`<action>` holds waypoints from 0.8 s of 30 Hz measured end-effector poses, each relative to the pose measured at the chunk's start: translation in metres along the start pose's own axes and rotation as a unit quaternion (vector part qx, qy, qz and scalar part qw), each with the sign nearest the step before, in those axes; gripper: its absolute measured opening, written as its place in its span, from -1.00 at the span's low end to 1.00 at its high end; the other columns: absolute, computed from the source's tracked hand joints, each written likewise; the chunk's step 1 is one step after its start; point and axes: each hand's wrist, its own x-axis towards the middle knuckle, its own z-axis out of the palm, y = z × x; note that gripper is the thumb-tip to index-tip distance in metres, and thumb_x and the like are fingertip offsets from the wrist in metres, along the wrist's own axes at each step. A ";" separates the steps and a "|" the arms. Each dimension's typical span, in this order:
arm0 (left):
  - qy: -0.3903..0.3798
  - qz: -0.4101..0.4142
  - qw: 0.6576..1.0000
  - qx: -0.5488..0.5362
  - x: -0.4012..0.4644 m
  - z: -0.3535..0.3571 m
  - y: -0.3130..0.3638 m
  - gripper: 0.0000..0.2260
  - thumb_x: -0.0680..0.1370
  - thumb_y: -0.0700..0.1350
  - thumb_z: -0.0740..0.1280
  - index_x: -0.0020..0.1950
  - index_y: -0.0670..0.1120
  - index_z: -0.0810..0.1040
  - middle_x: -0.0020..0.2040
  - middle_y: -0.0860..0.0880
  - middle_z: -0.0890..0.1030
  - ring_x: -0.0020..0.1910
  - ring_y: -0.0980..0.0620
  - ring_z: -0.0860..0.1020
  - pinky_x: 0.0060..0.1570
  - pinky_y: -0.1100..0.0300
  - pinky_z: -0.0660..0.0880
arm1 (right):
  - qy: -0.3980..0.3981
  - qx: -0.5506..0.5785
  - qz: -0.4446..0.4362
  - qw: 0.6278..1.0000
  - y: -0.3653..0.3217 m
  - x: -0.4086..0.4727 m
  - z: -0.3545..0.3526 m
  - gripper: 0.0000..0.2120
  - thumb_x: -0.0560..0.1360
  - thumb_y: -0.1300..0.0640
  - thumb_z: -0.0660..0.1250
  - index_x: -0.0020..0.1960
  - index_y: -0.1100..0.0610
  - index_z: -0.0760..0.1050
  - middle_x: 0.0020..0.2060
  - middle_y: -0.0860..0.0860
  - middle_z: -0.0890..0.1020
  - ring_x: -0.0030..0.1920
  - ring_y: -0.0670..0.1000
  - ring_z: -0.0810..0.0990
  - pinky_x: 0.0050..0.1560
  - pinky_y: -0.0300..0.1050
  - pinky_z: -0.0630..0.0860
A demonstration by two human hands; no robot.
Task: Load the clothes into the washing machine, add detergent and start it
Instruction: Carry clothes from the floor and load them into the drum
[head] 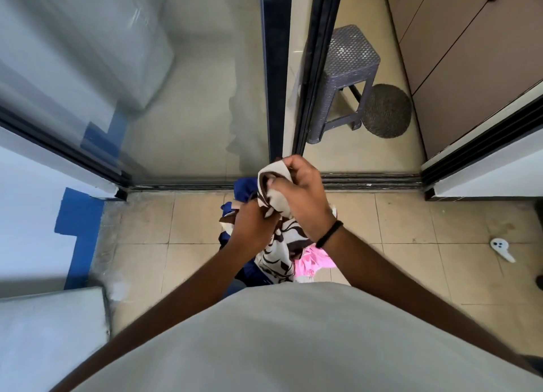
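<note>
Leftmost, a pale, smooth-sided washing machine [88, 47] is seen blurred behind the glass of a dark-framed sliding door [188, 103], and a second flat grey surface [50, 330] fills the lower left corner beside a white wall with blue painted blocks [78, 215]. Square beige floor tiles [141, 244] are laid across the middle.

At centre, a bundle of clothes [279, 247] is held above the tiles, just before the door track: a soft cream fabric with brown swirls, a dark blue piece behind it and a crumpled pink piece [314, 263] at its lower right. The left hand [252, 227] is curled into the lower folds of the cream fabric, and the right hand [299, 194], a thin black band [329, 234] at its wrist, is clenched on the upper folds; both grips are closed on cloth.

Through the open side of the door, a woven-textured grey plastic stool [349, 65] is set beside a round dark mat [386, 111], with flat brown cabinet doors [470, 68] to the right. A small white plastic object [502, 249] lies on the tiles at far right.
</note>
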 end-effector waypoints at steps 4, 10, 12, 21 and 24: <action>0.049 -0.098 0.964 -0.244 0.004 -0.016 0.018 -0.87 0.62 -0.09 0.34 0.12 -0.01 0.64 -0.03 0.03 0.73 -0.03 0.05 0.69 -0.01 0.00 0.62 | -0.012 -0.218 -0.095 0.971 0.038 -0.015 -0.037 0.01 0.35 -0.32 0.47 0.59 0.00 0.05 0.48 0.05 0.29 0.49 -0.05 0.29 0.40 -0.12 0.40; -0.046 -0.302 0.845 -0.439 0.001 -0.029 0.034 -0.67 0.59 0.14 0.36 0.22 -0.04 0.64 0.07 -0.13 0.73 0.03 -0.16 0.71 -0.05 -0.06 0.65 | -0.088 -0.443 -0.111 0.885 0.104 -0.027 -0.057 0.12 0.29 -0.36 0.43 0.61 -0.05 -0.13 0.58 0.03 0.12 0.58 -0.03 -0.01 0.50 0.35 0.15; -0.088 -0.352 0.824 -0.436 0.000 -0.029 0.026 -0.62 0.58 0.16 0.37 0.22 -0.09 0.66 0.08 -0.18 0.72 0.10 -0.20 0.68 0.13 -0.11 0.60 | -0.072 -0.407 -0.095 0.906 0.111 -0.024 -0.053 -0.16 0.39 -0.23 0.34 0.55 -0.06 0.06 0.40 0.03 0.44 0.42 -0.01 0.34 0.42 0.21 0.37; 0.160 0.037 0.986 0.026 0.011 -0.039 0.000 -0.06 0.37 0.08 0.57 0.58 0.11 0.04 0.54 -0.06 0.24 0.51 -0.07 0.24 0.39 -0.01 0.30 | 0.019 -0.363 0.045 0.930 0.103 0.027 -0.057 -0.82 0.45 0.04 0.25 -0.05 -0.09 0.61 -0.19 0.01 0.71 -0.11 0.15 0.65 -0.15 -0.21 0.41; 0.030 0.148 0.976 0.157 0.019 -0.042 0.006 -0.02 0.29 0.24 0.56 0.58 0.24 0.08 0.61 0.01 0.14 0.58 -0.10 0.13 0.51 -0.23 0.20 | 0.053 -0.365 0.080 0.926 0.080 0.042 -0.057 -0.80 0.39 0.01 0.27 -0.40 -0.10 0.49 -0.54 -0.10 0.46 -0.39 0.10 0.46 -0.40 -0.22 0.27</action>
